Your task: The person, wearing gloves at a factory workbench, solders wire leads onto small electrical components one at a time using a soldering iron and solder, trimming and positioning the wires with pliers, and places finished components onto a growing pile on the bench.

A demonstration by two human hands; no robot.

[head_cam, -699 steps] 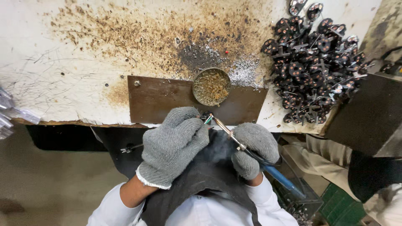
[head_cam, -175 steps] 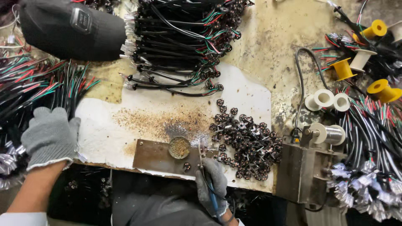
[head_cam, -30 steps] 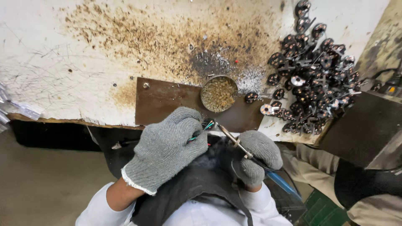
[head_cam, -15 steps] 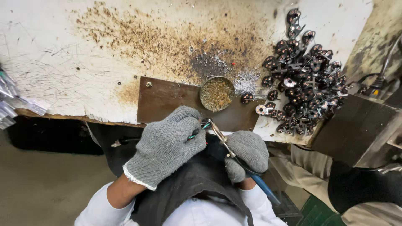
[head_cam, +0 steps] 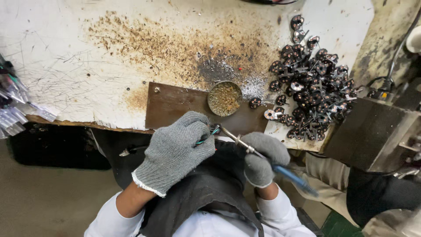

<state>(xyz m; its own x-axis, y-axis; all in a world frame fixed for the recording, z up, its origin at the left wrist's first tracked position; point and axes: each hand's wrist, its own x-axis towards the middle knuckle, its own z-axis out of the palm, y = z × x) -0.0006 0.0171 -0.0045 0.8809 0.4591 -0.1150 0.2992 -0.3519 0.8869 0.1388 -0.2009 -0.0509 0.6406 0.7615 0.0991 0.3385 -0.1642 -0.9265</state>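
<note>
Starting at your left, your left hand (head_cam: 175, 151) in its grey knitted glove is curled shut just below the bench edge. Its fingers (head_cam: 197, 131) pinch a small part with thin green and red wire leads (head_cam: 206, 140), which peek out on the thumb side; the part itself is mostly hidden under the glove, so you cannot tell its shape. The leads run roughly left to right, with their free end toward your other hand.

That pinched part sits touching or just beside the tip of the metal-shafted soldering iron with the blue handle (head_cam: 263, 160). The iron's long axis runs on a diagonal: tip up and to the left at your left fingertips, handle down and to the right past your wrist. It points at the left hand, not at the bench.

Your right hand (head_cam: 262, 158), also in a grey knitted glove, is wrapped closed around the iron near where shaft meets handle. It is the hand that steers the tip; the left only presents the work.

Just above the meeting point, on the brown metal plate (head_cam: 175, 103), stands the small round tin of brownish flux or residue (head_cam: 224, 98), near the tip and slightly to its right. Further right, the heap of small dark round components with wire legs (head_cam: 313, 85) lies well apart from both hands on the stained white bench top (head_cam: 66, 66).
</note>
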